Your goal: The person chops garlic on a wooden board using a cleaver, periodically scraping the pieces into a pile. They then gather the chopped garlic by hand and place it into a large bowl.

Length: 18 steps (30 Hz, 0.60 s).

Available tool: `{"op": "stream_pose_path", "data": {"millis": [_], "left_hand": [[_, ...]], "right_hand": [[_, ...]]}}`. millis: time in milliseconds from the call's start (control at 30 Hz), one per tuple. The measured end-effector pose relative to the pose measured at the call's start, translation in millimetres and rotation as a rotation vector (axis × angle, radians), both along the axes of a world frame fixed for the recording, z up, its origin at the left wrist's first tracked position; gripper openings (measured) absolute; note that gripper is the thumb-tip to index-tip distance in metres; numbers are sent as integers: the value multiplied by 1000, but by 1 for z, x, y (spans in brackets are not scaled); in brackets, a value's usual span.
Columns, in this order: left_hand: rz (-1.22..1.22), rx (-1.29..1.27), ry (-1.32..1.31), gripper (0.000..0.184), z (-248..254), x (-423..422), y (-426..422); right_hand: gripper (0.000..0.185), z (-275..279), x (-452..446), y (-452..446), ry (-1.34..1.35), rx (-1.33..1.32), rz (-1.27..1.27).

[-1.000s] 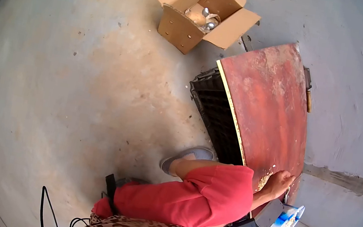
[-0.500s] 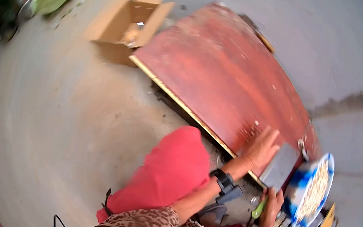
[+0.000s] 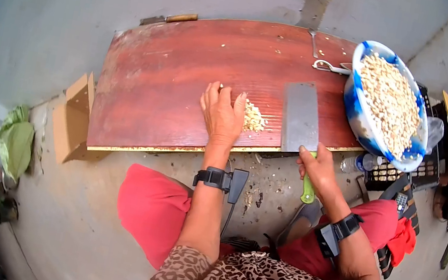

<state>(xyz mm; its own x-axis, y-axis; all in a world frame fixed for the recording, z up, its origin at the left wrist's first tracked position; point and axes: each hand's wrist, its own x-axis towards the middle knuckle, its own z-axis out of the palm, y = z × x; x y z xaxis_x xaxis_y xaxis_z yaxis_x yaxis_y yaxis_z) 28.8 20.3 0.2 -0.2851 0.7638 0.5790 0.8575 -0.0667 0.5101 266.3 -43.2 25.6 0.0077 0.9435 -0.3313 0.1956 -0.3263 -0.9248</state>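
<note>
My right hand [image 3: 318, 167] is closed round the green handle of a cleaver [image 3: 301, 118]. The broad grey blade lies flat, or nearly so, over the front right part of a red wooden table [image 3: 167, 88]. On the tabletop, my left hand [image 3: 222, 114] rests palm down with its fingers apart and slightly bent. Right beside it is a small heap of chopped pale pieces [image 3: 253, 117], between that hand and the blade. A blue and white basin [image 3: 355, 109], full of pale pieces like nuts or beans, stands at the table's right end.
At the back edge lies a knife with a wooden handle [image 3: 182, 17]. A white-handled peeler [image 3: 330, 67] and a spoon [image 3: 313, 43] are near the basin. A cardboard box [image 3: 72, 119] stands left of the table, a plastic bottle [image 3: 359, 163] below its right end.
The view has turned, so the table now lies level across it. My left hand has moved left, away from the cleaver, and the chopped heap shows between them. The cleaver stays in my right hand.
</note>
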Motion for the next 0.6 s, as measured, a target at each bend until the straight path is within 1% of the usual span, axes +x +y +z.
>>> {"op": "stream_pose_path", "data": {"millis": [33,133,200,233,267,300,367,400,533,567,600], "left_hand": [[9,-11,55,36,-2,1,1],[-159,-70,108,38,-7,8,2],[-274,-61,14,34,-7,19,-2],[-344,-76,-56,33,-6,25,-6],[-422,-91,-129,32,-4,32,-9],[-431,-54,-104,29,-2,37,-12],[-407,-54,-106,34,-1,39,-16],[-385,-52,-96,36,-6,39,-14],[-365,-46,152,40,-7,41,-18],[-367,-56,209,41,-6,43,-19],[-368,-66,269,41,-5,43,-20]], "right_hand": [[16,-1,-3,-2,25,9,19],[17,-4,-14,-9,27,23,67],[18,-10,-21,-11,52,58,105],[22,-9,-23,-11,46,30,116],[24,-15,-25,-11,-31,103,126],[26,-24,-25,-9,-118,177,130],[30,-12,-23,-10,-219,249,111],[32,6,-24,-14,-226,252,95],[26,32,-23,-18,-420,369,125],[22,39,-23,-19,-378,375,132],[22,45,-23,-20,-415,375,164]]}}
